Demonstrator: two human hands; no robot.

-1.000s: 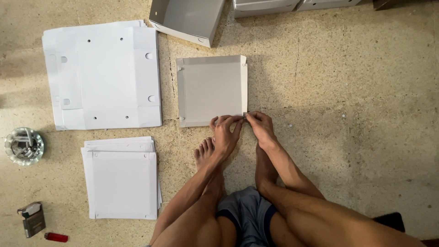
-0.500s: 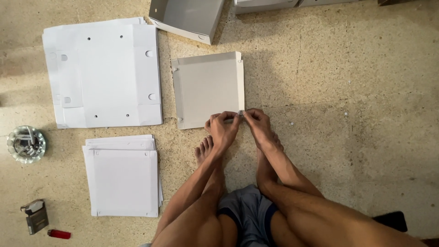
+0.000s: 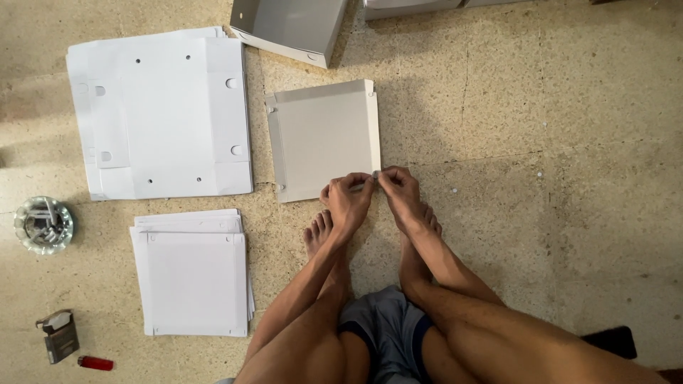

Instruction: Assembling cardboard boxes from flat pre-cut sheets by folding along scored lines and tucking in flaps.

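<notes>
Far left we see an ashtray [image 3: 43, 225], a sheet stack [image 3: 192, 277] and a large sheet [image 3: 160, 114]. Our left hand [image 3: 348, 201] and right hand [image 3: 400, 192] meet, pinching the near right corner of the grey panel [image 3: 324, 139] lying flat mid-floor.

Speckled stone floor [image 3: 555, 142] strewn with white card pieces

A folded grey-white panel [image 3: 324, 139] lies mid-floor, a large flat sheet [image 3: 160, 114] to its left, a stack of sheets [image 3: 193, 281] below, beside a glass ashtray [image 3: 43, 224], small pack [image 3: 60, 336] and red lighter [image 3: 95, 363].
</notes>
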